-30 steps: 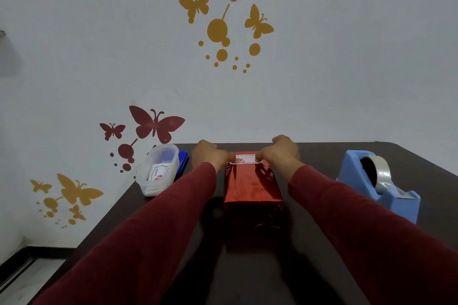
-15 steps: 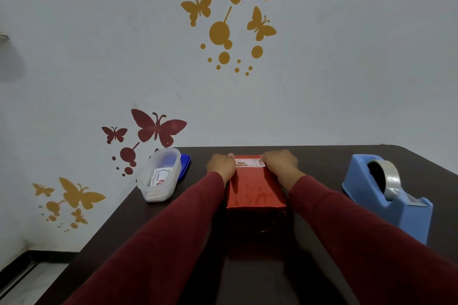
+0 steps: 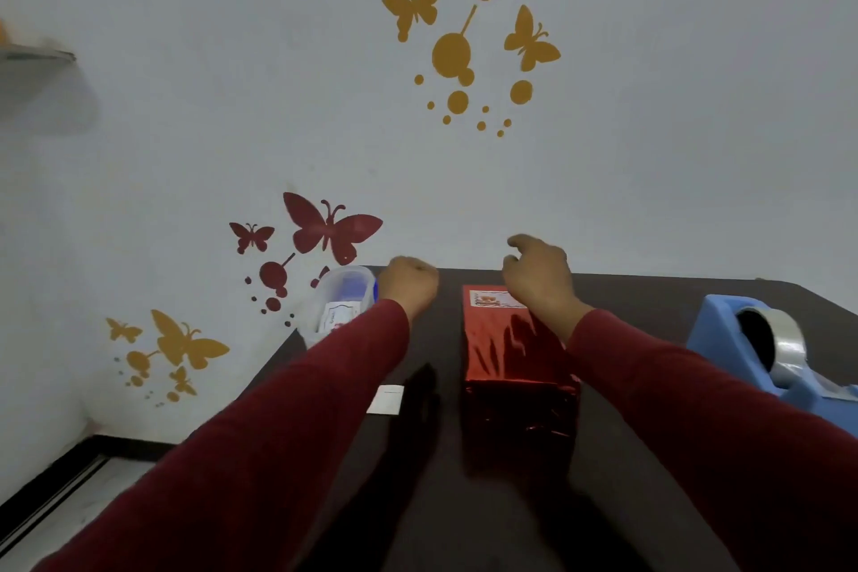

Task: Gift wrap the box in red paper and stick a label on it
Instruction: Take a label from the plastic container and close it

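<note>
Both hands have lifted off the box (image 3: 515,348). It lies on the dark table (image 3: 650,302), long axis running away from the viewer, label (image 3: 490,298) at the far end. Left hand (image 3: 411,286), curled into an empty fist, hovers left of it; right hand (image 3: 538,276), fingers loosely bent and empty, hovers above the label end.

No readable text: print on label (image 3: 493,298) atop red box (image 3: 510,339) and on stickers in tub (image 3: 341,309) too blurred.
</note>
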`<move>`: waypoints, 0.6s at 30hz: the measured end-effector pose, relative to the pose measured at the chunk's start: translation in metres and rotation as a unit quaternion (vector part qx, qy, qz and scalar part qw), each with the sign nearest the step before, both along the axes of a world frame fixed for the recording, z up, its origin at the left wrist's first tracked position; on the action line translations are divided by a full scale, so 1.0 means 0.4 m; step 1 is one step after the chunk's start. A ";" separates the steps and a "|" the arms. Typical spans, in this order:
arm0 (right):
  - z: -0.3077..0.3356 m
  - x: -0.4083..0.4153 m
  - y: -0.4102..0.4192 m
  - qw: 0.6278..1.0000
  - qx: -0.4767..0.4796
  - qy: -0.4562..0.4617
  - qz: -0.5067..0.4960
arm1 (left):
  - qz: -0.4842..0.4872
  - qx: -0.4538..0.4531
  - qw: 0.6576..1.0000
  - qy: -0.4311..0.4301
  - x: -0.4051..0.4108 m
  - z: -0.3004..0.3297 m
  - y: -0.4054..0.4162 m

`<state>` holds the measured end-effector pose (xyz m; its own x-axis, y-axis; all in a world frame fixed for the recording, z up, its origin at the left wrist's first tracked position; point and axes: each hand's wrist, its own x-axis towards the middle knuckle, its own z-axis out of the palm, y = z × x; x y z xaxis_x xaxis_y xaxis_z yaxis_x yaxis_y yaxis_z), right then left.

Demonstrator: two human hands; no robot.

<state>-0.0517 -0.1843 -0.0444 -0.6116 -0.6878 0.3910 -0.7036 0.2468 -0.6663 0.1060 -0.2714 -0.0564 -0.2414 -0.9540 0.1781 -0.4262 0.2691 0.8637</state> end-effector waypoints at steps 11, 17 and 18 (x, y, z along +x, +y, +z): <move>0.030 0.281 -0.285 0.974 0.161 -0.116 0.107 | 0.079 0.002 0.958 -0.274 0.341 -0.010 -0.162; -0.034 0.328 -0.385 0.965 0.249 -0.024 0.082 | 0.045 0.084 0.990 -0.107 0.380 -0.052 -0.239; -0.055 0.334 -0.401 0.965 0.249 -0.037 0.081 | 0.050 0.109 0.991 -0.061 0.387 -0.065 -0.264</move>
<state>0.0819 -0.3448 -0.0665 -0.4938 -0.8680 -0.0520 -0.7152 0.4394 -0.5435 0.2607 -0.3769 -0.0825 -0.1498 -0.9869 -0.0600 -0.5461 0.0320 0.8371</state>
